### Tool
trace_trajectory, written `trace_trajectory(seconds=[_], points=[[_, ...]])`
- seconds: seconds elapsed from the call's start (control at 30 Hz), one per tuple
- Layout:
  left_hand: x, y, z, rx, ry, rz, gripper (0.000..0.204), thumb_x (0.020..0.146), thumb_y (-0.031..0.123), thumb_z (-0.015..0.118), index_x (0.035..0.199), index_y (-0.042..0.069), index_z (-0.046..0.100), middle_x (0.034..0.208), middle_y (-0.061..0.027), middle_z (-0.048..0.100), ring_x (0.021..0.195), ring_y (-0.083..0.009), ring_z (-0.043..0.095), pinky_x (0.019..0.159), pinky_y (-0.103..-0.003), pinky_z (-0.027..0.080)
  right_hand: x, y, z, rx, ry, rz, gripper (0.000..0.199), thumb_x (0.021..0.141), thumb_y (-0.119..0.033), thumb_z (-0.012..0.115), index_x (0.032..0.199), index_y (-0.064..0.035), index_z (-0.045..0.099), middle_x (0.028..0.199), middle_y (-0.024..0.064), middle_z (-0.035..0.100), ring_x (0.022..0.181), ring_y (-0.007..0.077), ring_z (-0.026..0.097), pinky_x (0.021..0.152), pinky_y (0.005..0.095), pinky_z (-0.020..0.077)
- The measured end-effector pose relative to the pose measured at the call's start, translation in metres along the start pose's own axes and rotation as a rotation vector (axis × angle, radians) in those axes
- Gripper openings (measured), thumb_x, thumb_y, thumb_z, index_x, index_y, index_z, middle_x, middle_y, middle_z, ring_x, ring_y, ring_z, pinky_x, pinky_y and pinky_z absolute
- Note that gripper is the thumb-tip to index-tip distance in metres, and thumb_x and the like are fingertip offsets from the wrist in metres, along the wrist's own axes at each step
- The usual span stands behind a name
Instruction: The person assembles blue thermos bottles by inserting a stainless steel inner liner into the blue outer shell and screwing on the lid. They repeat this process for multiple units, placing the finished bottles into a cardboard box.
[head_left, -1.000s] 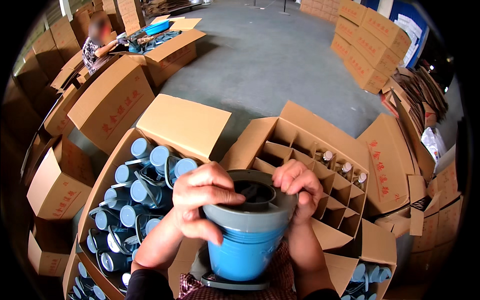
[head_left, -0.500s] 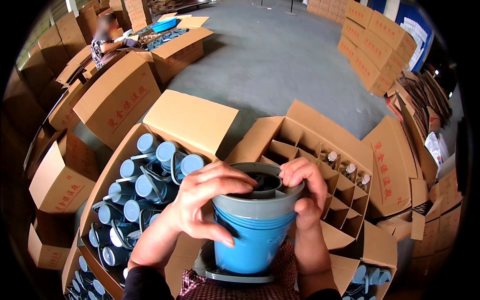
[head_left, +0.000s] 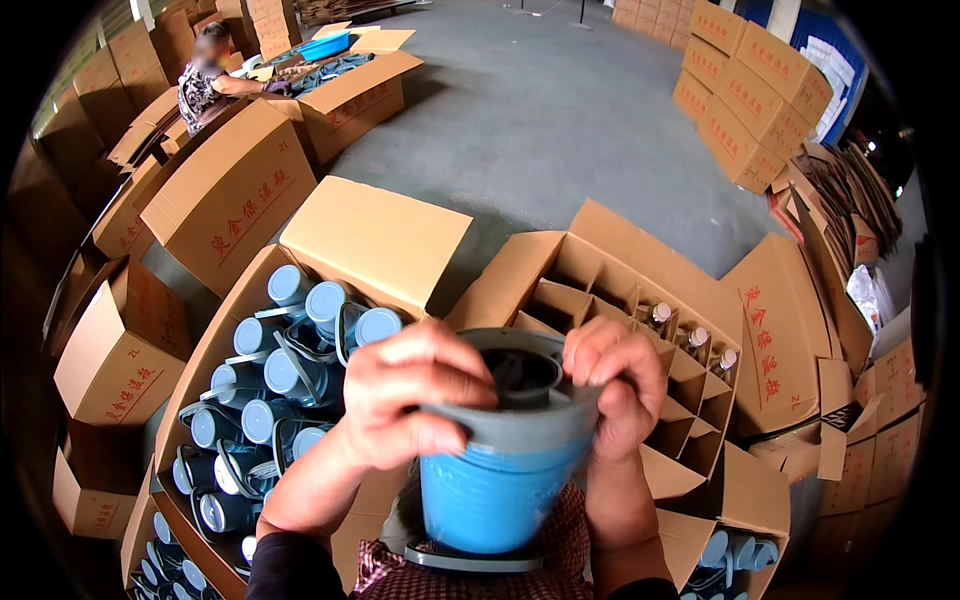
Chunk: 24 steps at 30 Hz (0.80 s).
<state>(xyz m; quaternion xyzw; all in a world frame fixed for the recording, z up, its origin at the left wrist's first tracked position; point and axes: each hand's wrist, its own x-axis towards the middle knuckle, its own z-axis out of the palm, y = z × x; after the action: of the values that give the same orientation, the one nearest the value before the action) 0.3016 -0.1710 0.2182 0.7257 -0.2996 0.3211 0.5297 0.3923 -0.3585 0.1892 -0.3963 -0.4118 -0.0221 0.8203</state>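
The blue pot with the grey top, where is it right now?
In the head view, the blue pot sits low in the middle, gripped by the left hand and right hand, between the box of blue parts and the divided carton.

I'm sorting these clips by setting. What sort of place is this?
Probably a packing area in a factory or warehouse: a bare concrete floor, stacked cardboard cartons, an open box of blue-and-grey flask bodies, and a divided carton beside the hands.

Single head-worn fisheye view, steeply downward and close over the hands (edges bent), warehouse floor [head_left: 560,130] beyond.
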Motion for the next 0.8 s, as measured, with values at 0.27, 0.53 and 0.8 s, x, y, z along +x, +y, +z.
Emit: trace_trajectory(seconds=[0.27,0.53,0.8], points=[[0.004,0.008,0.007,0.061,-0.071,0.148,0.042,0.083,0.038,0.07,0.085,-0.004,0.07,0.084,-0.0124,0.063,0.069,-0.0248,0.06,0.061,-0.035,0.05,-0.008,-0.002,-0.004,0.04,-0.038,-0.13,0.033,0.087,-0.032,0.067,0.083,-0.0026,0.052,0.077,0.0079,0.054,0.068,0.0178,0.049,0.059,0.0291,0.0422],[0.022,0.057,0.011,0.57,-0.345,-0.135,0.053,0.06,0.045,0.081,0.078,0.001,0.059,0.08,-0.0136,0.06,0.073,-0.0296,0.065,0.067,-0.039,0.056,-0.003,-0.04,0.009,-0.769,-0.207,-0.11,0.064,0.076,-0.066,0.062,0.081,-0.0036,0.05,0.076,0.0105,0.051,0.068,0.0264,0.05,0.062,0.0363,0.0434],[0.002,0.026,0.015,0.641,-0.227,-0.088,0.037,0.059,0.025,0.08,0.078,0.0,0.059,0.078,-0.0106,0.055,0.062,-0.0276,0.059,0.051,-0.035,0.049,-0.002,-0.004,0.006,-0.718,-0.125,-0.042,0.047,0.089,-0.04,0.06,0.064,-0.0036,0.043,0.063,0.0082,0.039,0.059,0.0239,0.04,0.053,0.0328,0.0338]])
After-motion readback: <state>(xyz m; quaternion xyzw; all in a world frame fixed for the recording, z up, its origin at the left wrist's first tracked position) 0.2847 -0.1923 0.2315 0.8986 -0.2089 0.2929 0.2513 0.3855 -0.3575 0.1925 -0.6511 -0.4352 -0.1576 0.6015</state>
